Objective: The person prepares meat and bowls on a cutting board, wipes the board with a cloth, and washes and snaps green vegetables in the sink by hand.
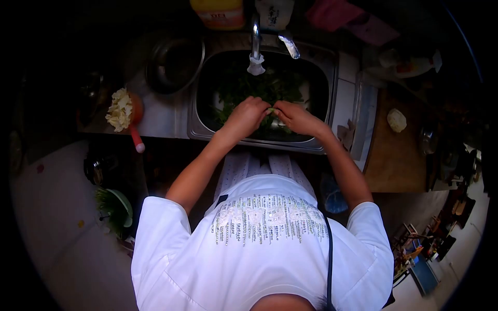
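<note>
Over the near part of the sink (193,116), my left hand (248,115) and my right hand (298,118) meet fingertip to fingertip. Both are closed, pinching a short light-green vegetable stem (270,111) between them. Dark leafy greens (244,88) lie spread across the sink below, partly hidden by my hands and by shadow. The chrome faucet (256,41) hangs above the greens, with a whitish piece on its spout; no water stream is visible.
Left of the sink are a metal bowl (174,65) and a red-handled container (137,137) heaped with pale chopped vegetable (120,110). On the right, a pale round vegetable piece (397,120) rests on a wooden board (397,160). A yellow jug (219,14) stands behind.
</note>
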Tool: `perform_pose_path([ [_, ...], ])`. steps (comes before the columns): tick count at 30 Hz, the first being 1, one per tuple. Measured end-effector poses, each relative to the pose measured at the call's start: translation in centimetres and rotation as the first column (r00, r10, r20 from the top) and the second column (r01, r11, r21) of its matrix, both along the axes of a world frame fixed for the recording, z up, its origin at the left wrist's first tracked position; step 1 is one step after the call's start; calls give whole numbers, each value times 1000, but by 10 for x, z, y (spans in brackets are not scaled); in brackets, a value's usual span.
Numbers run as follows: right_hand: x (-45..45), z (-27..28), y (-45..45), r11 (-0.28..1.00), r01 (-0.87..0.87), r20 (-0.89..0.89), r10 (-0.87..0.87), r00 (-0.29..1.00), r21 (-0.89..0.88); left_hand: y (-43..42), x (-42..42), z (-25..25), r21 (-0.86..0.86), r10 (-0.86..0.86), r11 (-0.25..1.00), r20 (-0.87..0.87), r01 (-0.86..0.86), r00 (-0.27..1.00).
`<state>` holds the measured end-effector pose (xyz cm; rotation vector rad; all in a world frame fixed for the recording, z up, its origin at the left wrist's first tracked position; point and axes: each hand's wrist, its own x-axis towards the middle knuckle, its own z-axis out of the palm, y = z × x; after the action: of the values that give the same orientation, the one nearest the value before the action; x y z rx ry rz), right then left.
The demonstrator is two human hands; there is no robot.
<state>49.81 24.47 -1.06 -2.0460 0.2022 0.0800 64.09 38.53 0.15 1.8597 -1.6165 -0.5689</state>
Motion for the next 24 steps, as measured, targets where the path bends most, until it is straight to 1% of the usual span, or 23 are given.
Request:
perform_pose_path([
  [2,0,3,6,995,101,-31,-101,994,-21,0,-6,-6,-29,70,997,95,-68,993],
  [3,1,0,13,995,101,-29,-102,994,-23,-1,-13,-8,-31,70,997,97,-67,993],
  [5,1,-21,29,915,396,38,-394,918,-74,-6,-29,-12,-43,291,957,77,-288,954],
  [6,9,-30,36,857,510,144,-497,856,-77,-8,-33,-12,-24,320,947,81,-319,944],
  [7,9,-36,33,856,511,146,-497,855,-78,-10,-36,-13,-27,319,948,82,-318,944],
  [8,8,-42,30,715,648,-159,-630,760,262,-10,-39,-13,86,424,905,-99,-417,900],
  [9,9,-40,29,419,762,-483,-596,642,494,-10,-41,-13,216,529,848,-261,-485,808],
  [10,7,-41,25,419,762,-484,-595,641,494,-9,-35,-27,347,523,851,-628,-394,577],
  [11,1,-42,19,286,764,-504,-610,611,578,-5,-34,-34,348,524,850,-627,-395,576],
  [12,-3,-41,16,147,747,-528,-620,580,648,-4,-32,-28,452,549,830,-766,-326,335],
  [13,-5,-40,14,148,748,-530,-617,581,647,-3,-29,-22,530,556,816,-829,-231,64],
  [14,-6,-38,12,152,731,-519,-609,599,665,-1,-27,-20,533,547,825,-837,-186,28],
  [15,-7,-34,11,155,714,-508,-602,617,683,0,-26,-22,535,549,824,-836,-188,26],
  [16,-5,-27,13,200,705,-475,-611,633,681,2,-27,-25,521,526,832,-850,-190,-27],
  [17,-3,-30,18,200,705,-477,-609,633,680,3,-27,-29,505,500,841,-862,-192,-79],
  [18,0,-35,23,295,679,-421,-601,679,672,4,-29,-38,507,501,840,-862,-192,-81],
  [19,5,-33,29,388,646,-365,-586,723,658,5,-32,-49,517,504,822,-856,-237,-119],
  [20,8,-29,37,450,662,-384,-563,731,599,6,-33,-60,528,504,802,-849,-281,-156],
  [21,11,-36,47,449,662,-386,-563,731,600,6,-33,-61,529,506,801,-848,-281,-156],
  [23,14,-58,67,682,611,-263,-554,790,400,6,-34,-63,648,544,703,-755,-293,-366],
  [24,14,-59,75,740,580,-269,-515,814,340,8,-35,-76,649,539,709,-750,-275,-383],
])
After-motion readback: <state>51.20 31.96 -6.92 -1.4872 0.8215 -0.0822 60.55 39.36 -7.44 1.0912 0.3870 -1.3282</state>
